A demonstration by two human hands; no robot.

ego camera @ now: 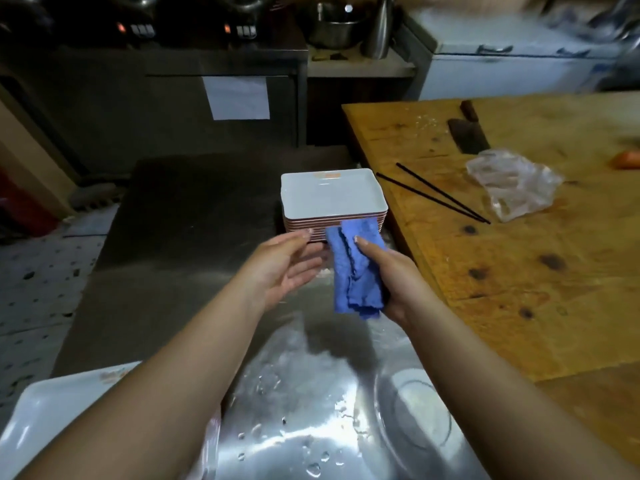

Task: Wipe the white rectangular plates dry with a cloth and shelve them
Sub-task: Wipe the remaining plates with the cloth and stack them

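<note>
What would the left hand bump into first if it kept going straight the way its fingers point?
Most likely the stack of white plates. The left hand is open, its fingertips pointing at the stack's near edge and almost there. Depth is hard to judge from this one view.

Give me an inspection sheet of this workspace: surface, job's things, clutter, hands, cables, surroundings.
Surface: wet stainless steel counter with water drops near the camera; worn wooden table alongside on the right.
Job's things: stack of white rectangular plates on the counter; another white rectangular plate at the lower left; crumpled blue cloth.
Clutter: two black chopsticks, dark cleaver and clear plastic bag on the table.
Hands: left hand open, fingers near the stack; right hand grips the cloth.
Cables: nothing seen.
Surroundings: metal pots, white chest freezer, speckled floor.
</note>
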